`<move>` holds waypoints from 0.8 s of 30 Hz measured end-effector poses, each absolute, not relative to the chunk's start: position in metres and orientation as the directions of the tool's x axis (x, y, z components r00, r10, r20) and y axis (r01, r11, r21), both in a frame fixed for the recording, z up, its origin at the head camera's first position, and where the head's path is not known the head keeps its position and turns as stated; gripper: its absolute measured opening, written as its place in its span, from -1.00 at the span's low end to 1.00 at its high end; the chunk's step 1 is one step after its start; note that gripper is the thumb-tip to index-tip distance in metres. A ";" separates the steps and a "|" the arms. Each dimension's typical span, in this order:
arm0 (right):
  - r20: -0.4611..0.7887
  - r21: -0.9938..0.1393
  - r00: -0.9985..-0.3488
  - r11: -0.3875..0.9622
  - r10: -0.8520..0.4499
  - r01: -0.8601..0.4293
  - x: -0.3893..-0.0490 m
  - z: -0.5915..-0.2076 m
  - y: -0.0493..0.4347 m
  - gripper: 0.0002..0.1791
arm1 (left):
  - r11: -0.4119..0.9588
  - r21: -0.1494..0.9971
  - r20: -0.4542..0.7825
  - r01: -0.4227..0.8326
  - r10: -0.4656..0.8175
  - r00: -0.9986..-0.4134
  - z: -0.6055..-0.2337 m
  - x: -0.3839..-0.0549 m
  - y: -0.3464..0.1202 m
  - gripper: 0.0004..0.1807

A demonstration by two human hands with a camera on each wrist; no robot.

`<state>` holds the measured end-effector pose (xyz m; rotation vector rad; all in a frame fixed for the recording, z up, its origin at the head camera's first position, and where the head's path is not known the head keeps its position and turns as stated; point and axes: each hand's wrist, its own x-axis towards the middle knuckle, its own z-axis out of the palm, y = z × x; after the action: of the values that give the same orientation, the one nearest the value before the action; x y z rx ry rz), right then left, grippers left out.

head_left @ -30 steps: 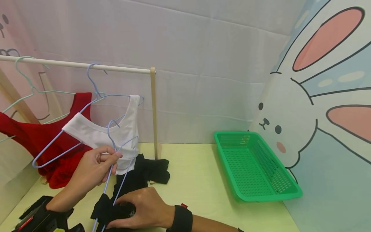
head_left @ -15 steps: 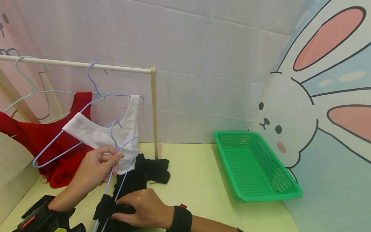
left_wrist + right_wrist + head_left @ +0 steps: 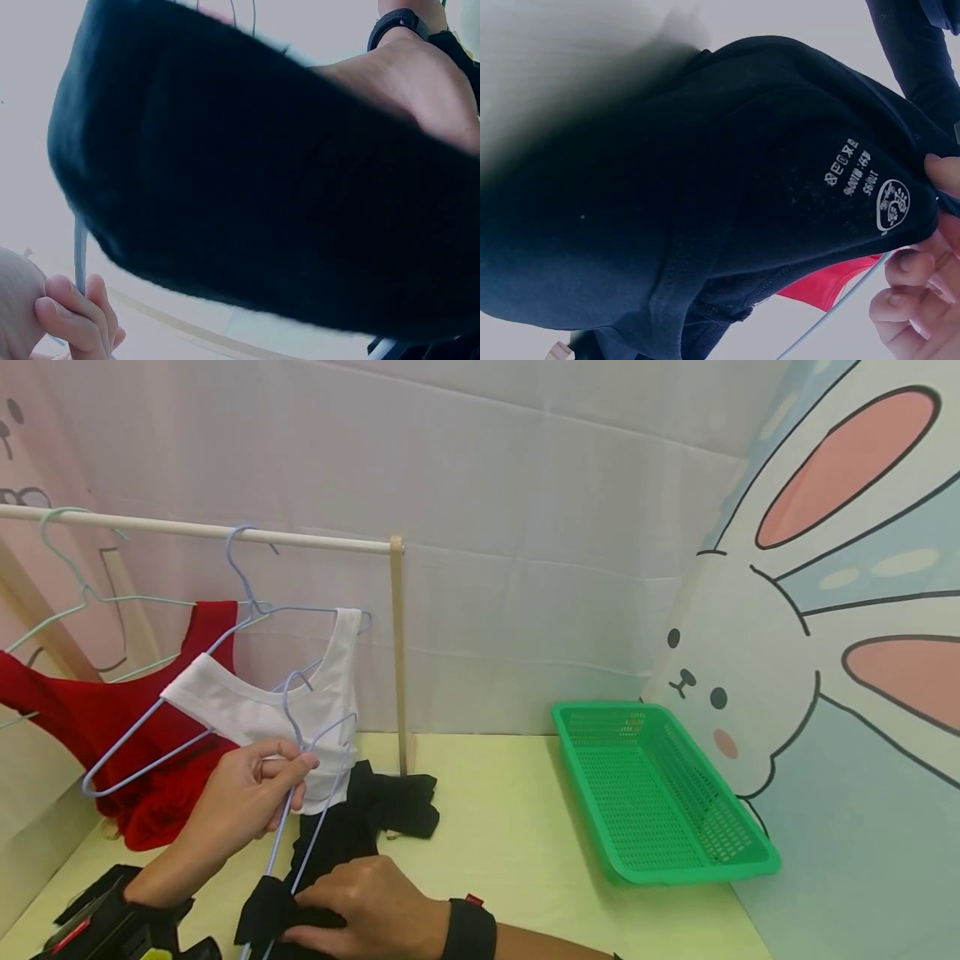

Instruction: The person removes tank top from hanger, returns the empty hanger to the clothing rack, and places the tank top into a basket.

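Near the front left of the table, my left hand (image 3: 251, 789) pinches a pale blue wire hanger (image 3: 278, 837) just below its hook. The hanger's lower end runs into a black garment (image 3: 266, 912), which overlaps it. My right hand (image 3: 378, 906) grips the garment's edge beside the hanger wires, thumb and fingers on the cloth. The right wrist view shows the black garment (image 3: 780, 172) close up, with white label print near the right fingers (image 3: 907, 304). Dark cloth fills most of the left wrist view, and the left hand (image 3: 79, 315) shows at its lower left.
A rack with a white rail (image 3: 322, 539) stands at the left. From it hang a white tank top (image 3: 300, 710) on a blue hanger and a red garment (image 3: 150, 718) on a green one. Black cloth (image 3: 405, 803) lies by the rack's foot. A green basket (image 3: 600, 835) sits at the right.
The hanger top and left hand have shifted slightly right. My right hand has dipped a little, and the garment's white print no longer shows in the head view.
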<state>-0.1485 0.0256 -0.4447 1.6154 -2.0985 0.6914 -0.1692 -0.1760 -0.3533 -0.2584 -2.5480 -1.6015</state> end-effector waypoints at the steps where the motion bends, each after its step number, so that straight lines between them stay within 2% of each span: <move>1: 0.583 -0.152 -0.254 0.203 -0.772 -0.967 -0.148 -0.445 0.026 -0.82 | 0.425 0.880 0.196 0.211 0.081 -0.977 -0.353 -0.170 -0.176 -0.73; 6: 0.566 -0.192 -0.260 0.181 -0.782 -0.964 -0.147 -0.444 0.025 -0.83 | 0.428 0.874 0.215 0.230 0.082 -0.973 -0.352 -0.171 -0.176 -0.73; 13: 0.576 -0.089 -0.195 0.175 -0.794 -0.980 -0.146 -0.443 0.026 -0.85 | 0.433 0.869 0.225 0.239 0.083 -0.971 -0.352 -0.172 -0.175 -0.74; 24: 0.573 -0.076 -0.168 0.152 -0.802 -0.985 -0.145 -0.444 0.032 -0.84 | 0.420 0.874 0.231 0.246 0.088 -0.969 -0.354 -0.175 -0.174 -0.73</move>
<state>-0.1445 0.0319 -0.4438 1.7049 -2.0367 0.6230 -0.1752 -0.1743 -0.3538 -0.2984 -2.5179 -1.5882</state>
